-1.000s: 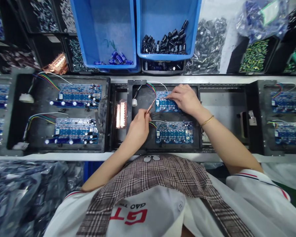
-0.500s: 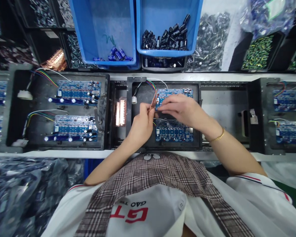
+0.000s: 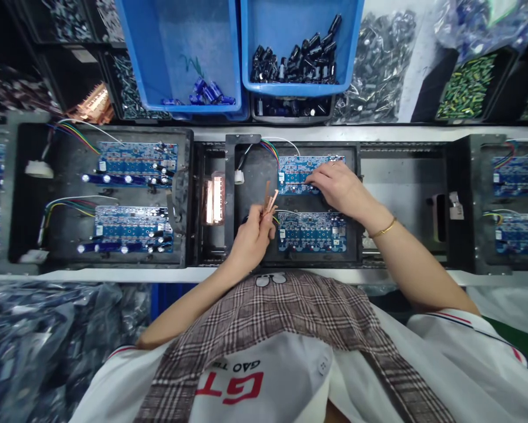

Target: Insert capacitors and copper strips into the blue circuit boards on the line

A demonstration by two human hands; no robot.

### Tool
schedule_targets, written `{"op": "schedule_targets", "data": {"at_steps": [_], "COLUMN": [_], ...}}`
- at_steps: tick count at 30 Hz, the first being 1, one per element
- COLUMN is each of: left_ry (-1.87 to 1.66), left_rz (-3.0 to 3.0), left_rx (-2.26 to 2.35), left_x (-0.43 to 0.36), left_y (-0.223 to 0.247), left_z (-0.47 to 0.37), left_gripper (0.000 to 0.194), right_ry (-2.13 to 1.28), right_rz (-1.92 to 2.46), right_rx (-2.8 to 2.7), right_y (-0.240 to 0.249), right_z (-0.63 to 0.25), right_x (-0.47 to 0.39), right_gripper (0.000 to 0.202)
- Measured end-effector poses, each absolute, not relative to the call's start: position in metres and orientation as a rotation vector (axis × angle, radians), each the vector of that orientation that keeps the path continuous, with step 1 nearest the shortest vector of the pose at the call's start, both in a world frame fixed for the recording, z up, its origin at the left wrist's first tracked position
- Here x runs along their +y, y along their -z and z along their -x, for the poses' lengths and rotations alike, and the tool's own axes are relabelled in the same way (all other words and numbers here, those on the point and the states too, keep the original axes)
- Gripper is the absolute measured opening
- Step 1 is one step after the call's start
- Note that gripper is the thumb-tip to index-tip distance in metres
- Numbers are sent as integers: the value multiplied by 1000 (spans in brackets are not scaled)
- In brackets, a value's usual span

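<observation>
My left hand [image 3: 253, 235] is closed round several thin copper strips [image 3: 270, 202], which stick up past the fingertips. Two blue circuit boards lie in the black tray [image 3: 250, 252] before me. Over the right part of the upper board [image 3: 293, 176], my right hand [image 3: 334, 185] has its fingers pinched together at the surface; anything between them is too small or hidden to name. The lower board [image 3: 312, 234] lies nearer my body. Coloured wires [image 3: 270, 147] and a white connector [image 3: 239, 177] are at the tray's upper left.
Left of the tray, a copper strip pack [image 3: 214, 200] lies on the line. Another tray [image 3: 186, 194] holds two boards with capacitors. Behind stand a blue bin [image 3: 180, 53] with blue capacitors and a second blue bin [image 3: 299, 35] with black ones.
My hands have moved apart. My left hand has come slightly down and left with the copper strips, and my right hand has moved right onto the upper board.
</observation>
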State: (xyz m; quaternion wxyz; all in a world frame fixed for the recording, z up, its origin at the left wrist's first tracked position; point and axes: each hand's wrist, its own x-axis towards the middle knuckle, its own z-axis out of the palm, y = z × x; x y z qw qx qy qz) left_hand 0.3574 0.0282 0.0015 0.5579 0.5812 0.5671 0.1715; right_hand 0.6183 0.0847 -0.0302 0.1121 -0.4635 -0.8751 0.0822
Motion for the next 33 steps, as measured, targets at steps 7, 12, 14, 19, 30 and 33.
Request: {"op": "schedule_targets", "data": {"at_steps": [7, 12, 14, 19, 30, 33], "left_ry": [-425, -522, -535, -531, -636, -545], "left_rz": [-1438, -1513, -1556, -1611, -1593, -1755], "left_rx": [1437, 1387, 1339, 1421, 1422, 1463], "left_x": [31, 28, 22, 11, 25, 25], "left_y": [5, -5, -10, -19, -14, -11], "left_z": [-337, -330, -333, -342, -326, -317], "left_gripper": [17, 20, 19, 15, 25, 22], "right_ry": [-229, -581, -784, -872, -403, -399], "right_rz": [1361, 1293, 1241, 1260, 1381, 1372], "right_rx": [-2583, -2261, -2113, -2077, -2481, -2466], "right_y": [31, -4, -18, -24, 24, 31], "right_z": [-606, -558, -543, -541, -577, -580], "right_x": [86, 61, 45, 11, -13, -14], "right_gripper": [35, 26, 21, 17, 37, 37]}}
